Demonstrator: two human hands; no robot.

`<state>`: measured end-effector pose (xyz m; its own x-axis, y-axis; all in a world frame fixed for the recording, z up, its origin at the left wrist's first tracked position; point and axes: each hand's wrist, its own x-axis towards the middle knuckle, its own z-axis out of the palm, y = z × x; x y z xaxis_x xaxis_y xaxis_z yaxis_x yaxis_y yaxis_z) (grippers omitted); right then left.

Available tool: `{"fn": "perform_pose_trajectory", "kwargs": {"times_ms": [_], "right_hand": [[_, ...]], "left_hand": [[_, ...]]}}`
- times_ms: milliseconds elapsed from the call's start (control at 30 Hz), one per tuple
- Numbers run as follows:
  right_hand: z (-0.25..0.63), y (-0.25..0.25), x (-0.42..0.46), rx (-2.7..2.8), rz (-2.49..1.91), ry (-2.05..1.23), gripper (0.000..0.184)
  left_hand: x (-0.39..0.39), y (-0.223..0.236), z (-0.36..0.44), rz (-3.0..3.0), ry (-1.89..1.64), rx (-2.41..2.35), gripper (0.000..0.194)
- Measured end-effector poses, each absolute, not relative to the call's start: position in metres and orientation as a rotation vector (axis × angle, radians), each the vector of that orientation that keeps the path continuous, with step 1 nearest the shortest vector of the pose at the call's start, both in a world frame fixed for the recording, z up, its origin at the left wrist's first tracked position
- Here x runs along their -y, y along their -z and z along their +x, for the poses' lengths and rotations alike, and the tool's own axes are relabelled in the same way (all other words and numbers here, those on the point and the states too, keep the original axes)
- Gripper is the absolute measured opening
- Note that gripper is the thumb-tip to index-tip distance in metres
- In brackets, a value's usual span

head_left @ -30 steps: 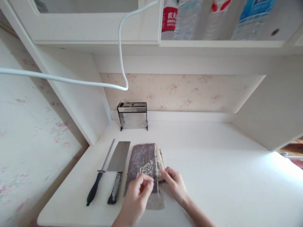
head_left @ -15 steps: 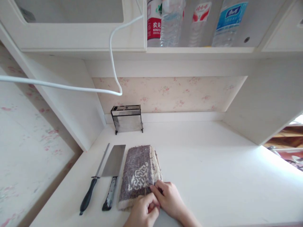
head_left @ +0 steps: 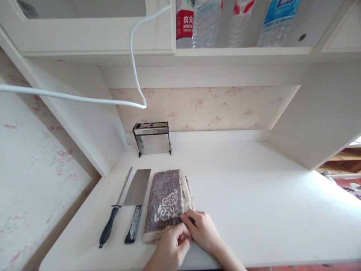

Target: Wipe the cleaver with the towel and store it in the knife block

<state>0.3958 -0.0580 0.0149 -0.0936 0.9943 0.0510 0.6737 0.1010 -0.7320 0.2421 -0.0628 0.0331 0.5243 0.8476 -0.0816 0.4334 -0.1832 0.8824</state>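
Observation:
A folded brown towel (head_left: 166, 199) with a cream pattern and a cream edge lies on the white counter. My left hand (head_left: 174, 241) is closed at the towel's near edge, thumb and fingers curled together. Beside it, my right hand (head_left: 200, 229) pinches the near right corner of the cloth. The two hands touch or nearly touch, and they hide that corner. Left of the towel lies a cleaver (head_left: 138, 188) with a worn black handle. Farther left is a sharpening steel (head_left: 108, 226) with a black handle.
A metal knife block (head_left: 152, 139) stands by the back wall. Overhead, a white cable (head_left: 98, 100) hangs across the view. Several plastic bottles (head_left: 205, 26) stand on the upper shelf (head_left: 242, 51). Side panels (head_left: 316, 113) bound the white counter (head_left: 245, 195).
The view has tilted down slightly, so the scene sits a little higher. Both hands stay at the towel's near corner, with hardly any motion against it.

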Motion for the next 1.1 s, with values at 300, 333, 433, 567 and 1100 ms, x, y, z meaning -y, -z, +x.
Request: {"fn": "perform_pose_trajectory", "kwargs": {"times_ms": [300, 333, 433, 567, 1100], "right_hand": [[0.3973, -0.0134, 0.0582, 1.845, -1.637, -0.743, 0.037], [0.3975, -0.0135, 0.0582, 1.845, -1.636, -0.741, 0.037], [0.3979, -0.0139, 0.0580, 1.844, -1.633, -0.744, 0.038], [0.3977, -0.0144, 0.0580, 1.852, -1.638, -0.745, 0.037], [0.3966, -0.0144, 0.0585, 1.864, -1.642, -0.729, 0.037]], "left_hand": [[0.0609, -0.0311, 0.2428, 1.801, -0.551, -1.046, 0.013], [0.0612, -0.0317, 0.2428, 1.799, -0.549, -1.044, 0.013], [0.0618, -0.0338, 0.2425, 1.803, -0.542, -1.046, 0.014], [0.0620, -0.0352, 0.2421, 1.820, -0.545, -1.053, 0.014], [0.0617, -0.0371, 0.2429, 1.804, -0.559, -1.022, 0.015]]}}
